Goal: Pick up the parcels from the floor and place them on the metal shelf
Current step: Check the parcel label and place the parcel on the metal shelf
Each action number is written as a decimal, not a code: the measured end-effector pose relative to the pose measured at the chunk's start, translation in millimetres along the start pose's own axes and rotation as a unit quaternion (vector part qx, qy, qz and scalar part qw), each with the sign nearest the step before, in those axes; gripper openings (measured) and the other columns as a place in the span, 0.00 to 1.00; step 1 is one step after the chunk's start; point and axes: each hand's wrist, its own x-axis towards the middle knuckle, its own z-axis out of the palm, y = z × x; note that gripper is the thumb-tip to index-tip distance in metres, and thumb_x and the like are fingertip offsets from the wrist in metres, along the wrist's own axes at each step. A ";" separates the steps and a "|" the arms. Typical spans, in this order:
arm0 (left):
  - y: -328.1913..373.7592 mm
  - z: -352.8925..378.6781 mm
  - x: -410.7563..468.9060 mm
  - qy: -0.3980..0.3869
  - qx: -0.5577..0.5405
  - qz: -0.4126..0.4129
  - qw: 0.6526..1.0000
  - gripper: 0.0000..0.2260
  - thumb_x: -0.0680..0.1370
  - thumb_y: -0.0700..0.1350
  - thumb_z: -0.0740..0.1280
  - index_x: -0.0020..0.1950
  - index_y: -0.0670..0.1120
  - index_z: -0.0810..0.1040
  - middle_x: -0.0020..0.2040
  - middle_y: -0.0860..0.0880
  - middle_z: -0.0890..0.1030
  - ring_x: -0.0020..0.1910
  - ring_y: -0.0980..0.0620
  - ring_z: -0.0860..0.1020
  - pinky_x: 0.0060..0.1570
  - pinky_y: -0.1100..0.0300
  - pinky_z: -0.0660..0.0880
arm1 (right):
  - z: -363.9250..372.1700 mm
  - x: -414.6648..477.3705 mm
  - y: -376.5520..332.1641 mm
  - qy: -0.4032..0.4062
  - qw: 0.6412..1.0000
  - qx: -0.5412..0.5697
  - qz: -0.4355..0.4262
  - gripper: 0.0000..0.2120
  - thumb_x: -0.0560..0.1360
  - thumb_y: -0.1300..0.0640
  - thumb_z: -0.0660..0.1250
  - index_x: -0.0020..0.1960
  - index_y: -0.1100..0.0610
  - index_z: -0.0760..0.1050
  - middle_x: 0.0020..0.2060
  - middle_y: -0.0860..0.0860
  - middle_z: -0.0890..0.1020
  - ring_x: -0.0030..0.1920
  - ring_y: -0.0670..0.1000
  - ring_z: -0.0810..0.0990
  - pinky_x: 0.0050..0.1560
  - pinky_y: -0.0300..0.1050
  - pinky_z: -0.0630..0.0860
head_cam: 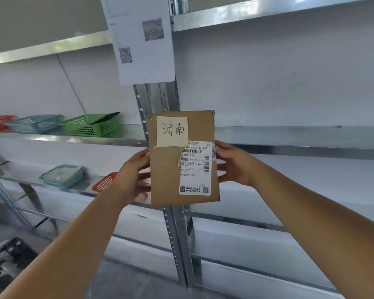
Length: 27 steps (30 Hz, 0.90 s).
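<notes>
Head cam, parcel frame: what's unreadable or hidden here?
- Shipping label on the cardboard parcel: the small print is too small to read.
- Left hand: its fingers go behind the parcel and are partly hidden.
- Green basket: its wall hides the contents, apart from a dark flap sticking out.
- Floor: mostly out of frame, so any remaining parcels can't be seen.
- Paper sheet on the upright: blurred, and cut off by the top edge.

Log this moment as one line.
stage: carrying | left hand and right hand: holding parcel | parcel: upright before metal shelf, not placed
</notes>
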 end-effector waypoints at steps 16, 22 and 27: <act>34.1 266.5 -19.6 -0.188 0.027 0.001 0.982 0.14 0.83 0.59 0.65 0.64 0.58 0.84 0.54 0.48 0.87 0.53 0.43 0.85 0.49 0.44 0.84 | -188.7 -204.5 -38.2 0.217 0.976 0.012 -0.029 0.14 0.82 0.48 0.65 0.66 0.42 0.82 0.59 0.51 0.87 0.57 0.59 0.86 0.50 0.61 0.83; 39.2 376.3 -45.7 -0.267 0.026 0.004 0.963 0.14 0.82 0.60 0.66 0.64 0.58 0.84 0.49 0.51 0.88 0.50 0.45 0.86 0.45 0.47 0.83 | -255.9 -296.0 -50.2 0.282 0.958 0.014 -0.042 0.14 0.82 0.48 0.66 0.65 0.43 0.83 0.58 0.51 0.87 0.53 0.57 0.88 0.49 0.61 0.83; 41.2 467.4 -71.6 -0.317 0.028 0.010 0.948 0.14 0.83 0.59 0.65 0.63 0.57 0.84 0.44 0.52 0.88 0.48 0.45 0.85 0.43 0.48 0.82 | -302.4 -372.0 -56.0 0.330 0.943 0.004 -0.047 0.12 0.81 0.47 0.65 0.57 0.40 0.86 0.55 0.50 0.88 0.51 0.56 0.88 0.47 0.59 0.83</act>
